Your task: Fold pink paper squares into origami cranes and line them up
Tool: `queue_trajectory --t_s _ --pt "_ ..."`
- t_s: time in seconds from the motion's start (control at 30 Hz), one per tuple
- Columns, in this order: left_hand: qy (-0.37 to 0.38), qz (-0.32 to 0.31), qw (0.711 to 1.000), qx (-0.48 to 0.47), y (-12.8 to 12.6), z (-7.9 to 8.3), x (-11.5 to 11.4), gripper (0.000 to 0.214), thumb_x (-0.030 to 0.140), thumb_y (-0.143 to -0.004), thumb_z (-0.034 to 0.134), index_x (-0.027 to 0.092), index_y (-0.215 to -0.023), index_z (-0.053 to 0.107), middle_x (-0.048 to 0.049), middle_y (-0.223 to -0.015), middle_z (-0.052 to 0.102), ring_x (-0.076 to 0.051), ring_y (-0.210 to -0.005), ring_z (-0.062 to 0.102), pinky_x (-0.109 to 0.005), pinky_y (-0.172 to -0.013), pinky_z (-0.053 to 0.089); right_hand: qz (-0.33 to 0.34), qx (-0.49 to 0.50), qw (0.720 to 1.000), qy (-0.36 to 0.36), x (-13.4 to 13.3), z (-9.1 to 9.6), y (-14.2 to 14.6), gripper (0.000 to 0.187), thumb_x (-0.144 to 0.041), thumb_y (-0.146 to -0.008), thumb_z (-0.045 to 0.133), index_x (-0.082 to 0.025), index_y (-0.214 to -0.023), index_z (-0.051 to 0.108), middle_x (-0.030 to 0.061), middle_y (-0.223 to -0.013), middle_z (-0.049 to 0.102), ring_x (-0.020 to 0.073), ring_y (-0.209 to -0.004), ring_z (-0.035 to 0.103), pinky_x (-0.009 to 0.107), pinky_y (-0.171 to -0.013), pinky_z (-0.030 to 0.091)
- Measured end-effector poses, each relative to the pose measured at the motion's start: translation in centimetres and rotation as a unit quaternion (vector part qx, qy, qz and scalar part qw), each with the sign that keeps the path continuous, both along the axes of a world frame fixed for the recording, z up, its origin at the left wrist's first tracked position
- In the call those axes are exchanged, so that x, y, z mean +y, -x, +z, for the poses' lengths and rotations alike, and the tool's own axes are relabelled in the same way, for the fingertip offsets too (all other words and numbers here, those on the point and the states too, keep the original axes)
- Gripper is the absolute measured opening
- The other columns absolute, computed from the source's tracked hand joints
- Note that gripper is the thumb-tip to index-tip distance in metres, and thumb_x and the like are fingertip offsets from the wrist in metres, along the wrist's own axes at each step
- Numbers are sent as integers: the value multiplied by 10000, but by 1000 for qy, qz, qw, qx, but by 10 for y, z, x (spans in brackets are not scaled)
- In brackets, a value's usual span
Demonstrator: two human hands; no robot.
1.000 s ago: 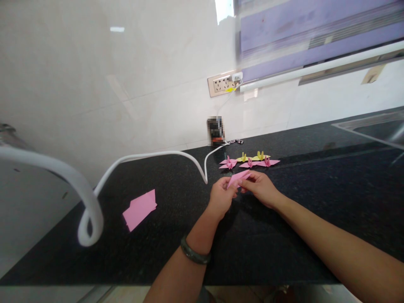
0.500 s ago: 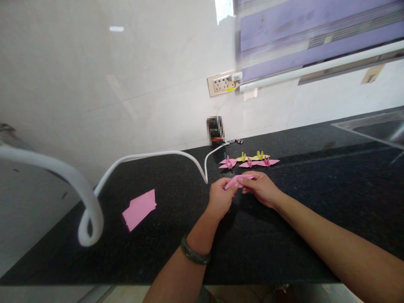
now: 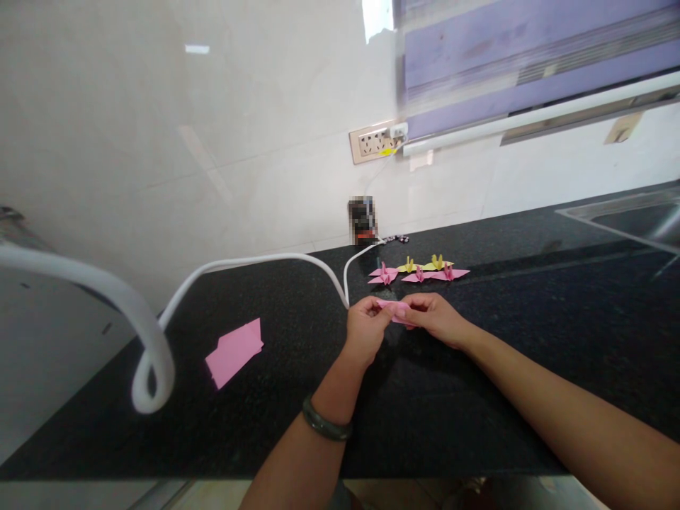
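Observation:
Between my two hands is a folded piece of pink paper [image 3: 399,312], partly covered by my fingers. My left hand [image 3: 366,327] pinches its left end. My right hand [image 3: 438,319] grips the right side, thumb on top. Just beyond my hands stand folded paper cranes in a cluster: pink cranes [image 3: 383,275] in the nearer row and yellow cranes [image 3: 436,263] behind. To the left, flat pink paper sheets [image 3: 234,353] lie overlapping on the dark countertop [image 3: 297,418].
A thick white cable-like stand [image 3: 255,259] loops across the left side of the counter. Against the wall leans a small blurred-out device [image 3: 363,219], below a wall socket [image 3: 375,142] with a charger plugged in. A sink [image 3: 632,216] sits at the far right.
The pink paper has been turned between my hands, and its long pointed edge no longer shows. Both hands have shifted slightly. The cranes and loose sheets are unmoved.

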State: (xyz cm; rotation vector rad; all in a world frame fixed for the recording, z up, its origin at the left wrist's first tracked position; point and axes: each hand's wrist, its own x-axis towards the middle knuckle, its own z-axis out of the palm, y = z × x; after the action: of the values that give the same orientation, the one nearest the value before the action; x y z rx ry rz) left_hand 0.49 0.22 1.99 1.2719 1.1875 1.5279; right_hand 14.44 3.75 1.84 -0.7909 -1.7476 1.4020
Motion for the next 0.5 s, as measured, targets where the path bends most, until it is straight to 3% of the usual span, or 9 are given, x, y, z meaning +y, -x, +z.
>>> queue_trajectory --t_s 0.3,0.5 --pt "36 -12 995 -91 1 -5 2 295 356 -593 610 108 -754 599 -27 -661 564 -87 -572 490 -218 -552 388 14 -45 998 -28 -1 0 1 313 -430 -641 541 -134 -538 541 -20 -493 473 70 -466 382 198 -442 296" --pt "18 6 990 -136 -1 -3 2 247 335 -582 624 140 -722 565 21 -608 522 -57 -527 462 -194 -520 372 31 -51 998 -34 -2 0 1 299 -412 -649 542 -141 -520 532 -24 -485 477 74 -457 389 203 -455 300"
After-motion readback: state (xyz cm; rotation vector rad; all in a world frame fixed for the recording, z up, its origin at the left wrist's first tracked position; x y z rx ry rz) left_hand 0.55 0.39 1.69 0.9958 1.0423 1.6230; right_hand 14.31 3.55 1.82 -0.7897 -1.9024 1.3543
